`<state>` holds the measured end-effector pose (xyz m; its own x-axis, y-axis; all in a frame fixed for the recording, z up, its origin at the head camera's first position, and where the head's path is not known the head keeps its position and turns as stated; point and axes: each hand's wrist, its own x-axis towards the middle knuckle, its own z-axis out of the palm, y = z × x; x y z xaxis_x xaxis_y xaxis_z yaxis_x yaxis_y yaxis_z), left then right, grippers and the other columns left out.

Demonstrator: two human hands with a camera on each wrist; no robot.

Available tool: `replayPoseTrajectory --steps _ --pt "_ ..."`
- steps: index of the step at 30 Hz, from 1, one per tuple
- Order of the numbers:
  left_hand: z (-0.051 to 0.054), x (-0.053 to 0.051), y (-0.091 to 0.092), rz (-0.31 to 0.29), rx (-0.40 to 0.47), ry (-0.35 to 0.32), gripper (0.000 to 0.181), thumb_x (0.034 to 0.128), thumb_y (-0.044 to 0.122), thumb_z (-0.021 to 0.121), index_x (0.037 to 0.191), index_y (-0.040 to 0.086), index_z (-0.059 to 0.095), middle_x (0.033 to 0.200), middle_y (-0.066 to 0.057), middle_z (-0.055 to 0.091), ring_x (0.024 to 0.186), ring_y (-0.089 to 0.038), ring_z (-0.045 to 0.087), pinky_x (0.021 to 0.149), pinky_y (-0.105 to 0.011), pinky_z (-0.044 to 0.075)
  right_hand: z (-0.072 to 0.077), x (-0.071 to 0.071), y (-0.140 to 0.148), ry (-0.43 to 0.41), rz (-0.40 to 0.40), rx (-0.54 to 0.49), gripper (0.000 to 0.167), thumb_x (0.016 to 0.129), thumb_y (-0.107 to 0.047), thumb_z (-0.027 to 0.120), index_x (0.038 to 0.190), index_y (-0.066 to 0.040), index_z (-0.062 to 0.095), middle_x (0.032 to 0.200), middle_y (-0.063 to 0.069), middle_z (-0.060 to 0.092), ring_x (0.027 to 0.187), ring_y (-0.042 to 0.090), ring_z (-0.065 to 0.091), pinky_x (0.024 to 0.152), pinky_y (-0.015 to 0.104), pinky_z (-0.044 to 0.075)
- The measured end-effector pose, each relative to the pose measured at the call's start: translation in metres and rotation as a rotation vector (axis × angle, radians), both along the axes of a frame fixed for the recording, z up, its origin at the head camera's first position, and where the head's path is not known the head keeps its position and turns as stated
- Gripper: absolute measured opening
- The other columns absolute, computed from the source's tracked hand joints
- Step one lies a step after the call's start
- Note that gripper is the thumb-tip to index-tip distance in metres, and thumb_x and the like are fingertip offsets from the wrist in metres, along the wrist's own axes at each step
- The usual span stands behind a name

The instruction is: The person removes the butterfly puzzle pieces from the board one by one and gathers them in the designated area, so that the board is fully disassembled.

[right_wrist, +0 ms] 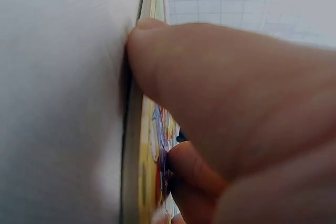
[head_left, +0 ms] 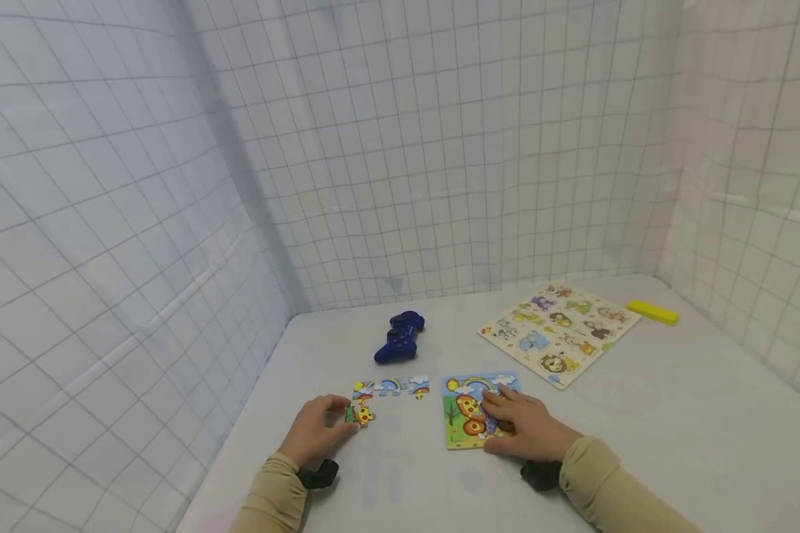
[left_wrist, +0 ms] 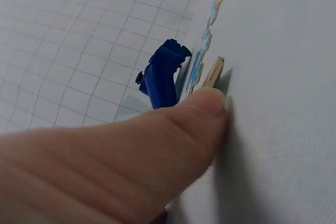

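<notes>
My left hand (head_left: 316,429) pinches a jigsaw piece (head_left: 361,417) with green, red and yellow print between thumb and fingers, low over the table. In the left wrist view, the thumb (left_wrist: 173,145) covers part of this piece (left_wrist: 214,72). Just beyond it lies a row of jigsaw pieces (head_left: 391,387) with rainbow and cloud print. My right hand (head_left: 530,426) rests on a square picture puzzle (head_left: 453,426), fingers spread over its right part, which they hide. The right wrist view has the thumb (right_wrist: 157,51) against the puzzle's near edge (right_wrist: 134,150).
A blue game controller (head_left: 400,338) lies behind the row of pieces. Farther right is a wooden animal board (head_left: 527,314), with a yellow bar (head_left: 652,312) at its far corner. Grid-patterned sheets (head_left: 407,148) enclose the white table (head_left: 433,496) at the back and sides.
</notes>
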<state>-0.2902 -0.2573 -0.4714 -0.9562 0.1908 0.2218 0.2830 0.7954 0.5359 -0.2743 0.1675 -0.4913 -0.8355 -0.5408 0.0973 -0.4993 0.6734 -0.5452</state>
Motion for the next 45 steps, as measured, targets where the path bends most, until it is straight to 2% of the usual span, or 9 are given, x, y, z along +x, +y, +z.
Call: replayPoseTrajectory --steps 15,19,22,25,28,31,37,41,45 --pt "-0.002 -0.002 -0.001 0.006 -0.04 -0.037 0.045 0.0818 0.028 0.087 0.12 0.009 0.072 0.117 -0.005 0.071 0.118 -0.032 0.061 0.107 -0.053 0.045 0.002 0.001 -0.001 -0.007 -0.01 -0.007 0.081 0.092 -0.058 0.07 0.151 -0.006 0.051 0.163 0.011 0.04 0.155 0.046 0.021 0.117 0.071 0.02" --pt "0.001 0.002 0.007 0.051 -0.002 0.03 0.046 0.0836 0.028 0.086 0.122 0.01 0.07 0.114 -0.006 0.07 0.113 -0.029 0.062 0.102 -0.052 0.048 0.003 0.0 -0.002 -0.007 0.003 -0.006 0.081 0.092 -0.058 0.07 0.151 -0.006 0.051 0.163 0.011 0.04 0.155 0.046 0.021 0.117 0.071 0.02" --pt "0.006 0.006 0.028 0.03 0.066 0.104 0.042 0.089 0.029 0.082 0.125 0.01 0.069 0.113 -0.008 0.07 0.109 -0.025 0.063 0.096 -0.048 0.051 0.003 0.0 -0.003 -0.007 0.015 -0.006 0.08 0.091 -0.056 0.071 0.15 -0.006 0.052 0.162 0.012 0.041 0.154 0.047 0.022 0.117 0.071 0.02" --pt "0.014 0.01 0.061 -0.11 0.116 0.115 0.04 0.0955 0.031 0.075 0.127 0.009 0.067 0.12 -0.011 0.069 0.108 -0.022 0.066 0.09 -0.039 0.055 0.005 0.001 -0.003 -0.013 0.017 -0.01 0.079 0.091 -0.055 0.072 0.149 -0.005 0.053 0.162 0.013 0.042 0.153 0.048 0.022 0.116 0.072 0.021" --pt "0.022 0.011 0.098 -0.275 0.124 0.049 0.038 0.1012 0.031 0.067 0.13 0.006 0.065 0.122 -0.011 0.069 0.107 -0.02 0.067 0.084 -0.03 0.057 0.005 0.0 -0.002 -0.02 0.01 -0.021 0.078 0.09 -0.055 0.073 0.148 -0.005 0.054 0.161 0.014 0.043 0.153 0.049 0.023 0.116 0.073 0.021" --pt "0.025 0.005 0.137 -0.373 0.107 -0.013 0.035 0.1044 0.028 0.062 0.131 0.005 0.065 0.121 -0.01 0.07 0.108 -0.018 0.067 0.087 -0.027 0.057 0.005 0.0 -0.001 -0.017 -0.005 -0.055 0.08 0.089 -0.053 0.076 0.148 -0.005 0.054 0.159 0.015 0.045 0.151 0.051 0.026 0.116 0.073 0.024" --pt "0.005 -0.01 0.19 -0.348 0.028 -0.027 0.029 0.1014 0.021 0.066 0.127 0.007 0.07 0.111 -0.004 0.066 0.101 -0.013 0.064 0.09 -0.028 0.054 0.002 0.001 0.0 0.013 -0.021 -0.092 0.085 0.086 -0.05 0.08 0.151 -0.004 0.05 0.157 0.021 0.046 0.147 0.054 0.032 0.113 0.071 0.031" --pt "-0.014 -0.016 0.202 -0.315 -0.01 0.082 0.02 0.0939 0.012 0.073 0.113 0.008 0.076 0.103 -0.002 0.062 0.093 -0.011 0.06 0.085 -0.028 0.052 0.001 0.004 0.003 0.026 -0.013 -0.121 0.089 0.089 -0.05 0.078 0.155 -0.002 0.043 0.159 0.024 0.042 0.147 0.052 0.033 0.114 0.069 0.032" --pt "-0.022 -0.018 0.203 -0.305 0.013 0.19 0.015 0.0905 0.008 0.074 0.105 0.008 0.077 0.1 -0.003 0.062 0.09 -0.012 0.059 0.083 -0.029 0.053 0.0 0.005 0.005 0.029 -0.094 -0.141 0.099 0.087 -0.054 0.078 0.161 -0.005 0.032 0.161 0.022 0.039 0.147 0.046 0.038 0.116 0.062 0.034"
